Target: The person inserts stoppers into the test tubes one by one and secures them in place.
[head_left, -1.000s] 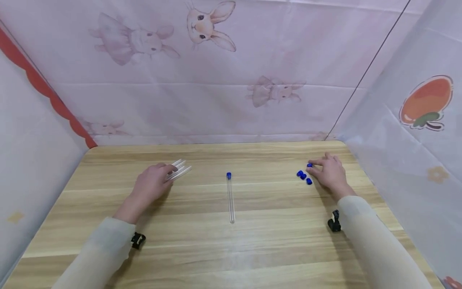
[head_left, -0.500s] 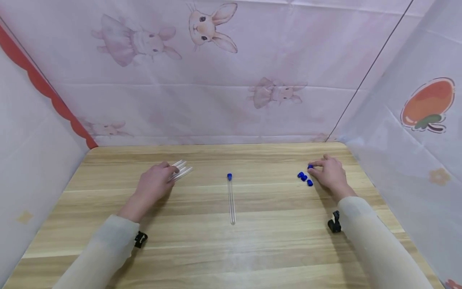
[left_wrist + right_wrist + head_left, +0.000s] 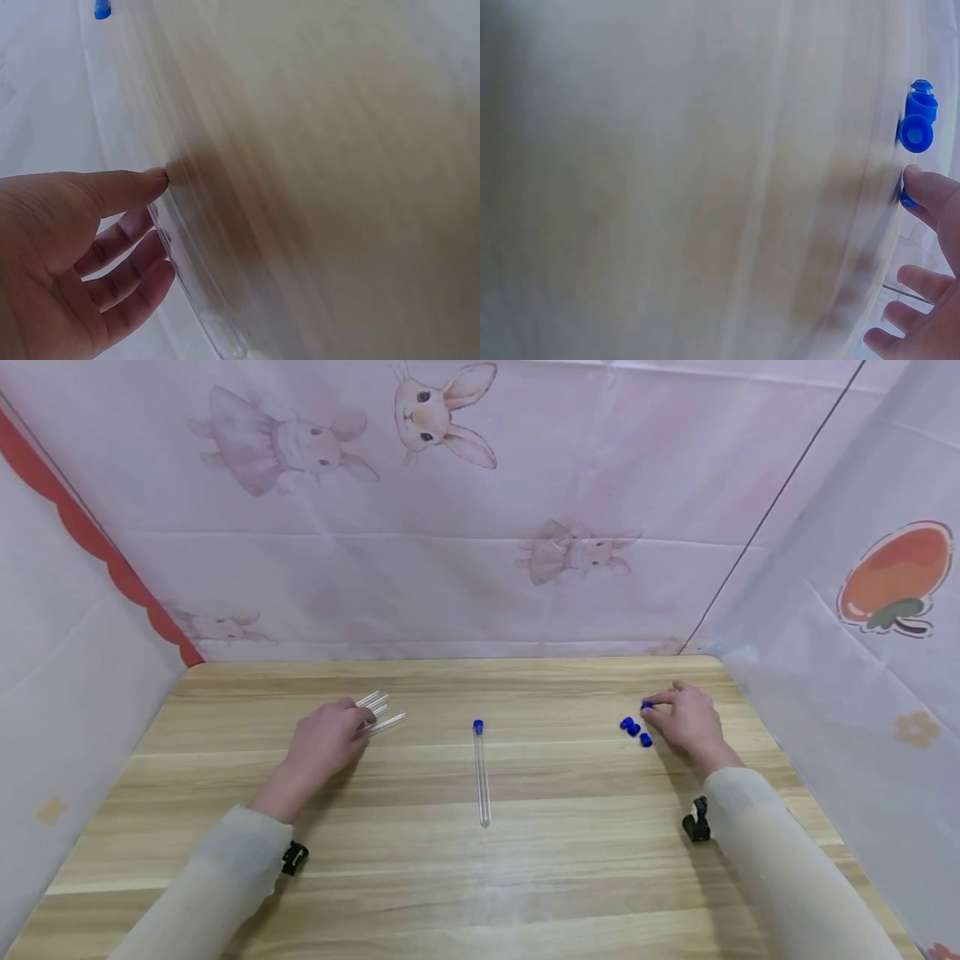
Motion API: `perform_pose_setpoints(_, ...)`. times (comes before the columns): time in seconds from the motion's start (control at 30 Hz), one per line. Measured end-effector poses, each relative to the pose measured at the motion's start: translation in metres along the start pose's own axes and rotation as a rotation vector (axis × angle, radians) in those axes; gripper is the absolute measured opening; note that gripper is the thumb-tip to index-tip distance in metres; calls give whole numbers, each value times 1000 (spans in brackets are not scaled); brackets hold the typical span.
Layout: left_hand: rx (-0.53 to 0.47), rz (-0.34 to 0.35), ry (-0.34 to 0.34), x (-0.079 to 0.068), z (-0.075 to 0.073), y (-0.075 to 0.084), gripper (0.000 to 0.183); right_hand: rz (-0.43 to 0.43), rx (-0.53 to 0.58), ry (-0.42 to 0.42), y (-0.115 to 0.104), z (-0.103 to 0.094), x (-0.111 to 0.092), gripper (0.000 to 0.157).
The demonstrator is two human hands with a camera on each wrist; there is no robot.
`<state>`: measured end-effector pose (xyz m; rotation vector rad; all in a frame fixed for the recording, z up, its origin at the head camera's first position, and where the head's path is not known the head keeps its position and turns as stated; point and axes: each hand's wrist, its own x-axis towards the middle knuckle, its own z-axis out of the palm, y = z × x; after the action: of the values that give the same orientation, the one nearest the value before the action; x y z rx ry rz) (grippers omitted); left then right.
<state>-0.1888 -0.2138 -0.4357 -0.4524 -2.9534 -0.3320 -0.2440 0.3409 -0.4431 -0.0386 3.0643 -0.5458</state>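
Note:
At the left of the table my left hand [image 3: 330, 737] pinches a clear glass-like test tube [image 3: 387, 723] beside several others [image 3: 372, 700] lying in a loose bundle. In the left wrist view the thumb and fingers of the left hand [image 3: 75, 247] close on the tube [image 3: 202, 300], whose rounded end points down. On the right side my right hand [image 3: 688, 720] pinches a blue cap [image 3: 647, 704] between thumb and index finger, its other fingers spread. Most of that cap [image 3: 907, 199] is hidden behind the thumb in the right wrist view.
Several blue caps [image 3: 633, 729] lie just left of the right hand. A test tube [image 3: 482, 777] with a blue cap on its far end lies mid-table, pointing toward the person. Printed cloth walls [image 3: 450, 593] rise behind and beside the wooden table [image 3: 480, 893].
The left hand has shifted slightly right, and the tube at its fingers has moved apart from the bundle. The right hand stays at the same cap.

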Motion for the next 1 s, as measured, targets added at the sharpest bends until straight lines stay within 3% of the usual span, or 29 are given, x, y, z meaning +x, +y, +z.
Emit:
perform_pose_setpoints(0.2,2,18,0,0,-1,2,20,-10,36,0,-3,-3,-2,41)
perform_pose_setpoints(0.47,-71,4,-26,2,-7,8,27,36,206,44,-15,-15,-10,52)
perform_pose_setpoints(0.67,-311,-3,-75,2,-16,23,33,22,363,100,-35,-24,-18,55)
perform_pose_setpoints(0.83,-536,-23,-106,-3,-25,41,28,14,534,90,-62,-20,-26,56)
perform_pose_setpoints(1.0,-833,-81,-191,-4,-24,57,33,10,727,81,-93,-13,-33,55)
